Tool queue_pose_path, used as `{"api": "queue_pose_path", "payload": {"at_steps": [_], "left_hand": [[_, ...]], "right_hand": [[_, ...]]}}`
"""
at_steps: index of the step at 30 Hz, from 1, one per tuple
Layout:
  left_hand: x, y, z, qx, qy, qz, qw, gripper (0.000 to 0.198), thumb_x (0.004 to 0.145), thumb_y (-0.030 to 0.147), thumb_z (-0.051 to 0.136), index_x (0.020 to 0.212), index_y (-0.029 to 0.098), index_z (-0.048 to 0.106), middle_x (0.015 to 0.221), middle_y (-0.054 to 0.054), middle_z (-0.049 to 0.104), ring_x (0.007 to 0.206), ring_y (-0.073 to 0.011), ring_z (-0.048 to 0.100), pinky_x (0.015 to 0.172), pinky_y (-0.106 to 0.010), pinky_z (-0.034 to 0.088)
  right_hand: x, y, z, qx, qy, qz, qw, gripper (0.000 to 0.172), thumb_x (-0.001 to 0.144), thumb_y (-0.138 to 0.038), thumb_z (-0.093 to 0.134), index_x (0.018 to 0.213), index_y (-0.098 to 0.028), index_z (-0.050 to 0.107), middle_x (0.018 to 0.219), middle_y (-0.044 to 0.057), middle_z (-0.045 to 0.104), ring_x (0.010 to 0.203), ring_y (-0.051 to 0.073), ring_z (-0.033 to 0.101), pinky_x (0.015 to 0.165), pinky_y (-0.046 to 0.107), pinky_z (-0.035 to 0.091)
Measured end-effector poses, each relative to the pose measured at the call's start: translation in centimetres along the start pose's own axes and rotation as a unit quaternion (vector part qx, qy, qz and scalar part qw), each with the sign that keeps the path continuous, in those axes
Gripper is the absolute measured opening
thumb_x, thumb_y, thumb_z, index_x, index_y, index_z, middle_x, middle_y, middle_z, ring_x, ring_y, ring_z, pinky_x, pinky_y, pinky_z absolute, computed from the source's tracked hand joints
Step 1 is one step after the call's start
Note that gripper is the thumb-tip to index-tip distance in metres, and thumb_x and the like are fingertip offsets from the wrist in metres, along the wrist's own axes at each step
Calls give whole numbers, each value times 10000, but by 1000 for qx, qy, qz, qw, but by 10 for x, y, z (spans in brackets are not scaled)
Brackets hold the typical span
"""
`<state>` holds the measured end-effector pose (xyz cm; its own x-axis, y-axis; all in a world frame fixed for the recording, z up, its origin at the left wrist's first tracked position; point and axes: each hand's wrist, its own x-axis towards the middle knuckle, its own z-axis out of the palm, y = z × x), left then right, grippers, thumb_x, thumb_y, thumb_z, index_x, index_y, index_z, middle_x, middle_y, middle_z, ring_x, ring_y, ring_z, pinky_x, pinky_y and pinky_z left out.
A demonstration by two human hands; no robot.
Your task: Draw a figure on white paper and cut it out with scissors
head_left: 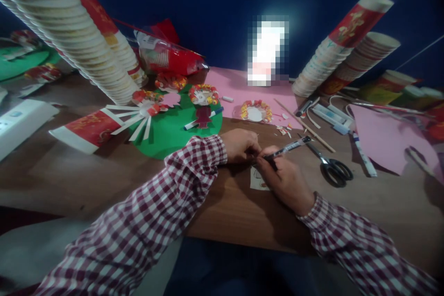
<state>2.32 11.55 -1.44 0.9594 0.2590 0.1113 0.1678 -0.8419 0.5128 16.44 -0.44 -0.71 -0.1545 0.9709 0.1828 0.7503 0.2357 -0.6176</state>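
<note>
Just above the wooden table, my right hand (282, 173) is closed around a slim dark pen (289, 147), its upper end slanting up to the right. My left hand (241, 144) meets it at the fingertips, near the pen's lower end. The left fingers are curled together; what they pinch, if anything, is hidden. Under my right hand lies a small pale piece of paper (258, 181) with small drawn shapes, partly covered by the fingers. Black-handled scissors (335, 171) rest to the right of my right hand.
Tall stacks of paper cups (65, 27) lean at the left, with more cup stacks (333, 51) at the back right. A green paper disc (156, 143) carries cut-cup crafts and a marker (203, 119). Pink sheets (225, 85), a wooden stick (319, 136) and paper scraps lie around.
</note>
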Motion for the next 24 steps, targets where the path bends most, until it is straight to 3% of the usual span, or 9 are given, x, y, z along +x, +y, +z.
{"api": "queue_pose_path", "payload": {"at_steps": [24], "left_hand": [[0, 0, 0, 2, -8, -4, 1000, 190, 675, 150, 559, 791, 216, 695, 731, -3, 555, 673, -98, 492, 572, -183, 341]], "right_hand": [[-1, 0, -1, 15, -38, 16, 999, 178, 901, -313, 398, 825, -190, 501, 717, 23, 604, 636, 152, 607, 547, 226, 425]]}}
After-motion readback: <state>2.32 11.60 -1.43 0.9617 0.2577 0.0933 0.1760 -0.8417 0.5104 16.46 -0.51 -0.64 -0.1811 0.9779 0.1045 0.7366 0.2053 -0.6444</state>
